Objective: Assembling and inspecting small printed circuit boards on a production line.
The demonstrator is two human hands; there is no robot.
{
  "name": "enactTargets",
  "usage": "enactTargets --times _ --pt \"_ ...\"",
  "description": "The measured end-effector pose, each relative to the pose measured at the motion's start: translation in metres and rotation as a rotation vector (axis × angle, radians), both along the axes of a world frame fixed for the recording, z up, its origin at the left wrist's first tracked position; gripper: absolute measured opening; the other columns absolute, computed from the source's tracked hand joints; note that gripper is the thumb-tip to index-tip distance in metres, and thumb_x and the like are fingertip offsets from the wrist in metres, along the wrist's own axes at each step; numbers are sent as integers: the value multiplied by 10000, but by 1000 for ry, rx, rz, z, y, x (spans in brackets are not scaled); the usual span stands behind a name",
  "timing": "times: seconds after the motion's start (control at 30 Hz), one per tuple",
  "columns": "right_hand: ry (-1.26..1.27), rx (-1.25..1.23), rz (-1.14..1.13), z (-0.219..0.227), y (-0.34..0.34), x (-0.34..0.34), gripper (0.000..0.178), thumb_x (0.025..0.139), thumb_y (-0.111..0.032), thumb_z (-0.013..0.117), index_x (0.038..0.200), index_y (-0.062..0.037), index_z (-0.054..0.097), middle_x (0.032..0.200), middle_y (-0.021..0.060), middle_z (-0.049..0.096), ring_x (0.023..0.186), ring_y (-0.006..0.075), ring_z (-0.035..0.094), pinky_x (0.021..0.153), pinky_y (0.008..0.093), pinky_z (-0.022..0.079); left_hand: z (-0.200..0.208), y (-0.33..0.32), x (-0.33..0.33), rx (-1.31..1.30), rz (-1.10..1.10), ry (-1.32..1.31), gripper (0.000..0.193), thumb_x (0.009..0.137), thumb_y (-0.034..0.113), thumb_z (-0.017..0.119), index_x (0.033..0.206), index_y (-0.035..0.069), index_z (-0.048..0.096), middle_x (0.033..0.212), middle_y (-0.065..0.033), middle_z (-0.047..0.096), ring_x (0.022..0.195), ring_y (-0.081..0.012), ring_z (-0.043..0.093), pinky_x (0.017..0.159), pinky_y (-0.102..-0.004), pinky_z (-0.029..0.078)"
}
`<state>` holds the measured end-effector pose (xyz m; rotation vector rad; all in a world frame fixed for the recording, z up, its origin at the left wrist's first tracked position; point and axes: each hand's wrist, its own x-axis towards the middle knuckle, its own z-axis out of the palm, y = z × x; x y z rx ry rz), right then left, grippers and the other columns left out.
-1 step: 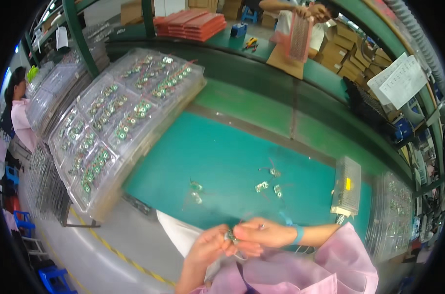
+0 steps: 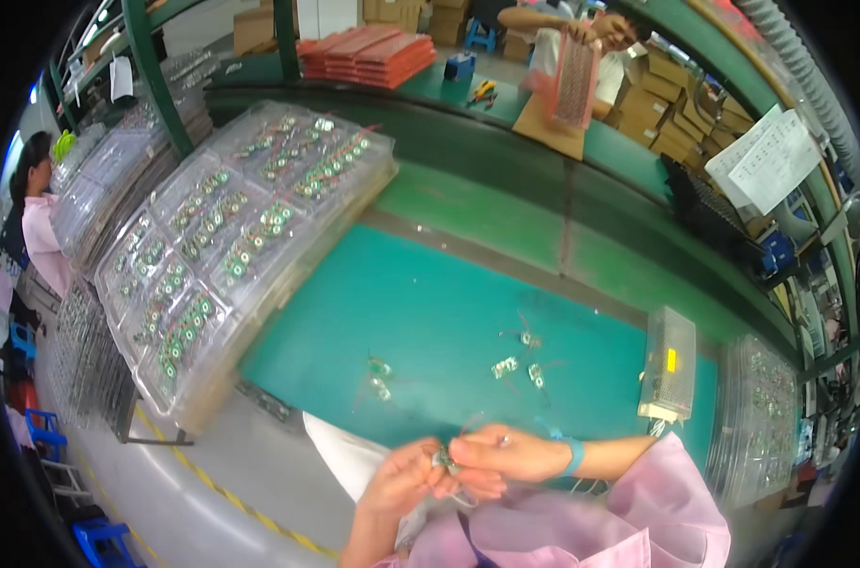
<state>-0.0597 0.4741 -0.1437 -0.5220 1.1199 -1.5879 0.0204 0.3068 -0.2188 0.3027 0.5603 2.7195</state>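
Close to my body at the lower middle, my left hand [image 2: 406,478] and my right hand [image 2: 506,452] meet at the fingertips. Both are closed on one small green circuit board [image 2: 443,458], mostly covered by the fingers. A blue band [image 2: 575,454] circles my right wrist. Beyond the hands, on the teal mat [image 2: 430,303], lie several loose boards with thin wires: one pair [image 2: 380,377] to the left, and a group with a white-topped board [image 2: 504,366] and another board [image 2: 536,376] to the right.
At left, a stack of clear compartment trays [image 2: 250,204] holds rows of boards. A pale box with a yellow label [image 2: 667,364] stands at the mat's right, beside more stacked trays [image 2: 757,417]. Across the green conveyor [image 2: 477,208], another person holds a pink bubble-wrap sheet [image 2: 575,83].
The view has shifted very slightly. Across the conveyor, the other person's hands and the pink sheet have moved a little. My hands keep the same hold on the circuit board.
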Motion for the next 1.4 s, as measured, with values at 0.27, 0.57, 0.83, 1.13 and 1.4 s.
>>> enactTargets --times 0.27,0.57,0.83,1.13,1.4 --pt "-325 -183 -115 2 4 -4 394 1009 -232 355 682 -67 498 580 22 486 504 102 388 507 247 387 8 1 -7 -118 85 -64 223 964 182 447 785 53 477 668 -45 480 641 -169 493 661 -275 413" --pt "1203 580 -257 -25 -22 -65 254 968 -250 412 847 -40 485 714 92 562 579 238 536 532 328 448 -15 16 -10 -1032 446 -5 213 964 182 443 841 28 523 778 -60 522 740 -172 504 695 -265 399" --pt "1493 711 -221 -66 -35 -74 274 899 -226 502 1035 5 443 822 175 590 698 314 604 561 391 479 -11 15 -15 -1521 719 140 186 939 139 457 808 25 525 923 -106 554 923 -219 525 739 -297 408" --pt "1356 796 -179 -52 -34 -75 410 879 -217 503 1217 -15 390 956 203 557 807 360 587 639 412 504 -18 3 -33 -1699 880 113 161 928 96 454 804 14 518 1034 -155 562 1086 -288 517 836 -344 408" --pt "1222 654 -177 -69 -48 -84 345 895 -146 459 1216 -28 417 1045 183 566 876 338 595 726 404 498 -29 -6 -39 -1708 916 133 102 908 78 493 843 7 524 1025 -157 566 1092 -282 525 827 -349 413"
